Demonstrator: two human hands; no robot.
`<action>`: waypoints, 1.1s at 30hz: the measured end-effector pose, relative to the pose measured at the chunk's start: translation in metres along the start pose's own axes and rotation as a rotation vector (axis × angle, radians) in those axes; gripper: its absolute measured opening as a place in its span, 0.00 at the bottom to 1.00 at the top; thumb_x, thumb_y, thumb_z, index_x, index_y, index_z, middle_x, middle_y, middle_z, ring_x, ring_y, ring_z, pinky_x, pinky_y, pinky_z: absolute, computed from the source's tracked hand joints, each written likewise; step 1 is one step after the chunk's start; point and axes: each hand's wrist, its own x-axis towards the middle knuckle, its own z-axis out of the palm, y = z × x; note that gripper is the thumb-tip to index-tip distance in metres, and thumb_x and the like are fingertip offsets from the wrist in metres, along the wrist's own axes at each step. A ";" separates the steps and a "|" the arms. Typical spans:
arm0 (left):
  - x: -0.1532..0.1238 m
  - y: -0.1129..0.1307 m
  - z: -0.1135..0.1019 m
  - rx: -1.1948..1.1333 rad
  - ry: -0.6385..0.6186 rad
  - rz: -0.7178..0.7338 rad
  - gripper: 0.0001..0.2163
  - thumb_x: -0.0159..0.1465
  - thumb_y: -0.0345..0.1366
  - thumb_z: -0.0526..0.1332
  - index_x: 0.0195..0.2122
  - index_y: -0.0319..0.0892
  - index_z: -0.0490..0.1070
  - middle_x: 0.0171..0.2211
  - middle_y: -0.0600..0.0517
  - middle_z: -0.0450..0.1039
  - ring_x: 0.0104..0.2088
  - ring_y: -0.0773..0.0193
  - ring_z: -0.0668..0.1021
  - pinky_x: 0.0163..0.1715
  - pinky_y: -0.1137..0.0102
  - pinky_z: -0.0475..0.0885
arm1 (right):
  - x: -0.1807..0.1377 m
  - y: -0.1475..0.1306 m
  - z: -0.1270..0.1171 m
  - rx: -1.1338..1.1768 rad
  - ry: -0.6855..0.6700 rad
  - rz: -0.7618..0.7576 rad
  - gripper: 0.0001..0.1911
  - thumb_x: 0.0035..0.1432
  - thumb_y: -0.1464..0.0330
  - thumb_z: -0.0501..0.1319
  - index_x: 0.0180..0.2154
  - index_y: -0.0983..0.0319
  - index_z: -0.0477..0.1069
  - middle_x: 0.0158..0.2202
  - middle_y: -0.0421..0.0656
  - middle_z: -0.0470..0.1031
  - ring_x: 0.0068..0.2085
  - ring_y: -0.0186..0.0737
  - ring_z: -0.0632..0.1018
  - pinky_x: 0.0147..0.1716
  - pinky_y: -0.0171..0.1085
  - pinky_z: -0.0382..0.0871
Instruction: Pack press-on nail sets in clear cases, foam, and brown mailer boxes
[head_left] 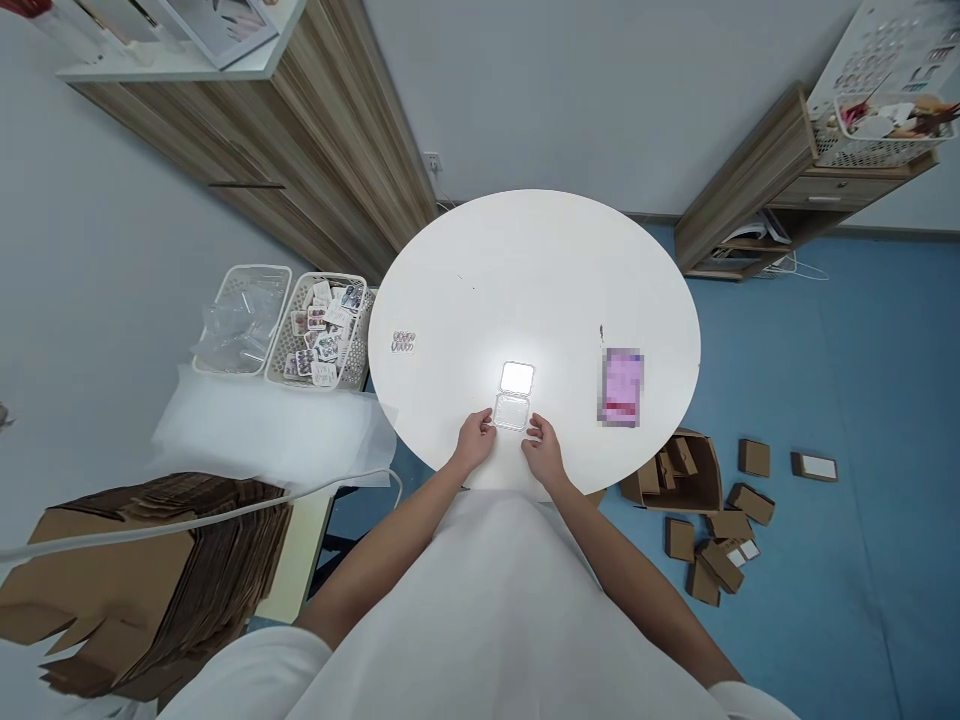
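A small clear plastic box (511,411) lies flat on the white oval table (547,260) right in front of me, its lid folded back and away from me. My left hand (475,440) is at the box's left edge, fingers loosely bent and apart; whether the fingertips touch it I cannot tell. On the other side my right hand (544,452) rests by the right edge with thumb and fingers spread, holding nothing. To the left lies a small set of nail-shaped pieces (403,342). A pink, blurred-out phone-like item (622,388) is at the right.
Left of the table stand a white basket of printed cards (322,330), a basket of clear bags (244,315), foam sheeting (262,430) and flattened cardboard (187,580). A carton of small boxes (675,470) and loose brown boxes (720,565) are on the floor at right.
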 end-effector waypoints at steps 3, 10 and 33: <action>0.003 -0.004 -0.004 0.008 -0.051 0.000 0.21 0.53 0.29 0.56 0.50 0.37 0.64 0.41 0.46 0.68 0.37 0.64 0.73 0.42 0.66 0.66 | -0.002 0.002 0.001 -0.035 0.024 -0.024 0.29 0.47 0.71 0.53 0.53 0.60 0.54 0.49 0.49 0.63 0.46 0.40 0.70 0.40 0.41 0.71; 0.017 -0.011 -0.063 0.175 -0.287 0.208 0.18 0.54 0.35 0.58 0.47 0.40 0.67 0.38 0.47 0.71 0.34 0.62 0.74 0.37 0.67 0.68 | -0.018 -0.014 0.005 -0.258 0.261 -0.264 0.26 0.50 0.68 0.53 0.53 0.59 0.55 0.47 0.50 0.63 0.42 0.43 0.71 0.36 0.46 0.71; 0.173 -0.008 -0.259 0.896 -0.024 0.485 0.21 0.52 0.37 0.63 0.47 0.45 0.61 0.41 0.47 0.66 0.45 0.52 0.64 0.44 0.57 0.54 | 0.138 -0.131 0.187 -0.783 -0.274 -0.338 0.29 0.51 0.67 0.56 0.55 0.59 0.54 0.47 0.48 0.64 0.46 0.44 0.68 0.45 0.46 0.64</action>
